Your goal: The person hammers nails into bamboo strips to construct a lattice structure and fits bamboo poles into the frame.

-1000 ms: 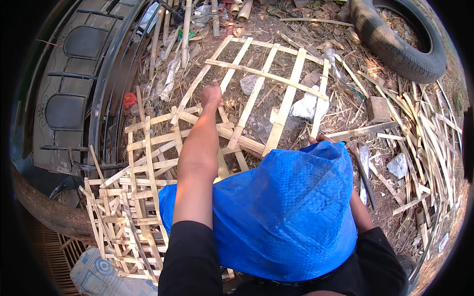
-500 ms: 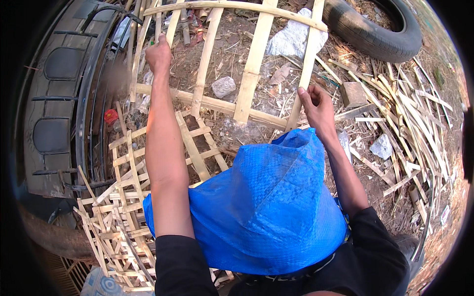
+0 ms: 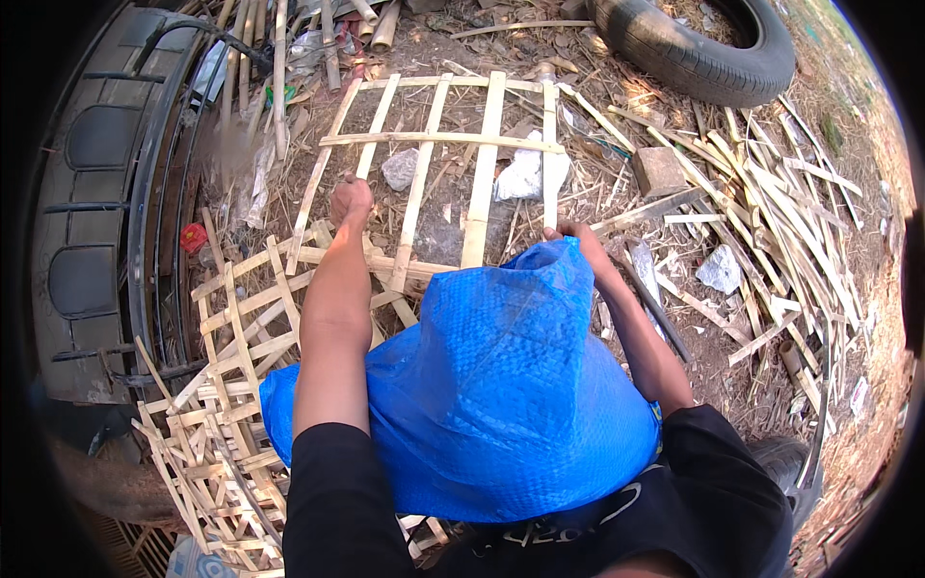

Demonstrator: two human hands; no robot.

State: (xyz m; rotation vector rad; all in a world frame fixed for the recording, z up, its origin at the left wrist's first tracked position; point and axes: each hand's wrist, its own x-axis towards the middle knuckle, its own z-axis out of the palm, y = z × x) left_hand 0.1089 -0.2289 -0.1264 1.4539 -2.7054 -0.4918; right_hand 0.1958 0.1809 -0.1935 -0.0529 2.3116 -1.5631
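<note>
Ahead of me is a bamboo lattice frame (image 3: 479, 188) made of several long pale slats with crosspieces over them. My left hand (image 3: 352, 200) is closed at the frame's left side, at the lower part of the second slat. At the near right corner my right hand (image 3: 581, 246) grips the outermost slat; some of its fingers are hidden. A blue woven plastic sheet (image 3: 511, 385) is draped over my lap, between my forearms, and covers part of the frame's near edge.
Finished-looking bamboo lattices (image 3: 226, 424) are heaped at my left, beside a dark metal-framed panel (image 3: 92, 212). Loose bamboo strips (image 3: 771, 212) lie scattered on the right. A tyre (image 3: 689, 53), a brick-like block (image 3: 659, 171) and white stones (image 3: 719, 270) sit on the littered ground.
The bamboo frame has come nearer to me and its far end now shows. My left hand has drawn back toward me with it; my right hand is slightly lower and further left.
</note>
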